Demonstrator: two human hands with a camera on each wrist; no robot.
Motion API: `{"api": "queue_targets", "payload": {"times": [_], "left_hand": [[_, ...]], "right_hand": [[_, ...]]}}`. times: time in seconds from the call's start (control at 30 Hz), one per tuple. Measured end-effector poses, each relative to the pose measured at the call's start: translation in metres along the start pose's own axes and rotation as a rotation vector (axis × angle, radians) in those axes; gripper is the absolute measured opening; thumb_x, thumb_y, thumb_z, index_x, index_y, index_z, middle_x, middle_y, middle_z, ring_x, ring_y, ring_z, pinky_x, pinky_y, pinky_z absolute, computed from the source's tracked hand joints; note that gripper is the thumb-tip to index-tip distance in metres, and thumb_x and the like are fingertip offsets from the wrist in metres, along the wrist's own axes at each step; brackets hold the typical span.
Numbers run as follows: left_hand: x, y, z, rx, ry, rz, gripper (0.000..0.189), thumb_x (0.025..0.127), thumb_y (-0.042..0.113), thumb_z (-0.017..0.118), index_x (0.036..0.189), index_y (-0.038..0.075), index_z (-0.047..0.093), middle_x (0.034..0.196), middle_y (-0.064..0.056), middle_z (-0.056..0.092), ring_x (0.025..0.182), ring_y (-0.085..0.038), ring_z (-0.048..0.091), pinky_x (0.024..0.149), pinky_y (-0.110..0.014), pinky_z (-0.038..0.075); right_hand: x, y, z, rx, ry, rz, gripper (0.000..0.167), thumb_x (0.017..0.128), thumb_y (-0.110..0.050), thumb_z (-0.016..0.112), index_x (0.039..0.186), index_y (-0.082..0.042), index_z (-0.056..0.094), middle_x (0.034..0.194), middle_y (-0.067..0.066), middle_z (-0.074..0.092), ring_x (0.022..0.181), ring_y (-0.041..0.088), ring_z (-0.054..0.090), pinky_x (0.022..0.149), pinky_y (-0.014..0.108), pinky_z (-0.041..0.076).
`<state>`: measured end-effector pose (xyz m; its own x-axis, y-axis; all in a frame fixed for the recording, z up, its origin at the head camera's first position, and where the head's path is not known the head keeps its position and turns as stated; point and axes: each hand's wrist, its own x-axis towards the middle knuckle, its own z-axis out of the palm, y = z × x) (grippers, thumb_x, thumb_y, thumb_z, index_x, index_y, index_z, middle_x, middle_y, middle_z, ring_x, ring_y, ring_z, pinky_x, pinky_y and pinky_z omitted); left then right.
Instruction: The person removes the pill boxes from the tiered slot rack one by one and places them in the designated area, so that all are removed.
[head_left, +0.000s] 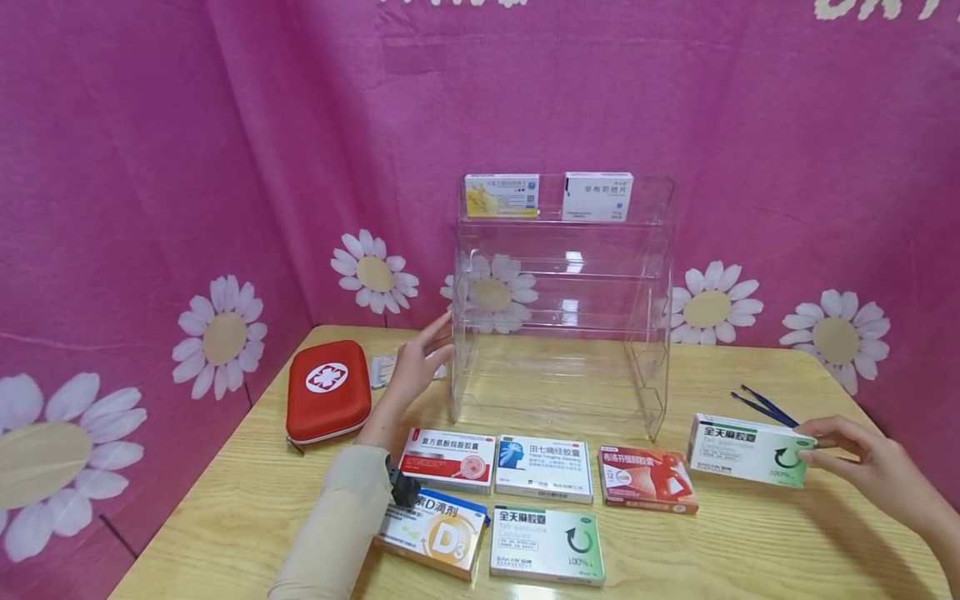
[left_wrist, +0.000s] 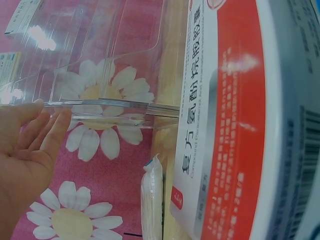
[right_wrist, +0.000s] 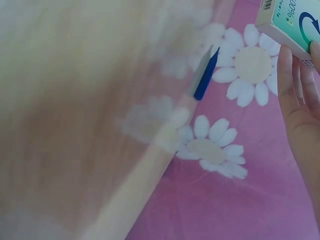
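Note:
At the right, my right hand (head_left: pixel 862 458) pinches one end of a white and green capsule box (head_left: pixel 738 450), held above the table with its printed front showing. In the right wrist view, only part of this capsule box (right_wrist: pixel 292 25) shows beside the fingers. My left hand (head_left: pixel 416 362) reaches to the left side of a clear acrylic display rack (head_left: pixel 555 400), its fingers extended against the side panel. The left wrist view shows that hand (left_wrist: pixel 30 155) at the panel's edge. Two medicine boxes, one yellow and white (head_left: pixel 502 196), one white (head_left: pixel 597 197), stand on the rack's top tier.
Before the rack lie a red-white medicine box (head_left: pixel 448 460), a blue-white one (head_left: pixel 543 468), a red one (head_left: pixel 647 479), a vitamin D box (head_left: pixel 435 533) and another green-white box (head_left: pixel 547 546). A red first-aid case (head_left: pixel 328 392), cotton swab packet (head_left: pixel 384 371) and blue tweezers (head_left: pixel 765 406) lie around them.

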<state>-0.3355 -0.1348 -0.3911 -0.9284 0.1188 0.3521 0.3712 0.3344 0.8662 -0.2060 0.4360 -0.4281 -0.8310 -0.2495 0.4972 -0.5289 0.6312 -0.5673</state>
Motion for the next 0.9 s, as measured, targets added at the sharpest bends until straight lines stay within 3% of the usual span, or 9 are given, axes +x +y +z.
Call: {"api": "queue_targets", "payload": {"times": [0.27,0.5,0.67,0.9], "left_hand": [[0.0,-0.003,0.0,-0.011,-0.007,0.012,0.057,0.094,-0.002,0.059,0.147,0.007,0.043,0.138,-0.023,0.056,0.126,-0.038,0.058,0.106,-0.046,0.048],[-0.001,0.002,0.0,-0.003,-0.004,0.009,0.057,0.093,-0.001,0.06,0.147,0.008,0.044,0.138,-0.021,0.057,0.125,-0.037,0.059,0.105,-0.043,0.05],[-0.001,0.003,0.001,-0.015,-0.003,0.014,0.057,0.093,-0.002,0.06,0.147,0.007,0.044,0.137,-0.023,0.057,0.124,-0.038,0.059,0.104,-0.043,0.05],[-0.002,0.004,-0.001,0.0,0.004,0.018,0.057,0.093,-0.003,0.06,0.147,0.006,0.044,0.136,-0.024,0.057,0.123,-0.039,0.059,0.104,-0.044,0.05]], "right_hand": [[-0.011,0.017,-0.006,-0.004,-0.077,0.066,0.028,0.081,0.011,0.069,0.103,-0.005,0.067,0.103,-0.031,0.059,0.085,-0.014,0.057,0.067,0.001,0.046],[-0.013,0.026,-0.006,0.031,-0.138,0.063,0.03,0.082,0.013,0.066,0.107,-0.004,0.068,0.106,-0.031,0.06,0.087,-0.014,0.059,0.068,0.005,0.05],[-0.011,0.029,-0.009,0.045,-0.24,0.198,0.025,0.089,0.002,0.065,0.113,-0.005,0.066,0.104,-0.034,0.059,0.087,-0.013,0.061,0.061,0.015,0.056],[-0.003,0.031,-0.009,0.161,-0.474,0.334,0.029,0.099,-0.007,0.054,0.126,0.003,0.06,0.106,-0.037,0.058,0.089,-0.01,0.06,0.066,0.023,0.059]]}}
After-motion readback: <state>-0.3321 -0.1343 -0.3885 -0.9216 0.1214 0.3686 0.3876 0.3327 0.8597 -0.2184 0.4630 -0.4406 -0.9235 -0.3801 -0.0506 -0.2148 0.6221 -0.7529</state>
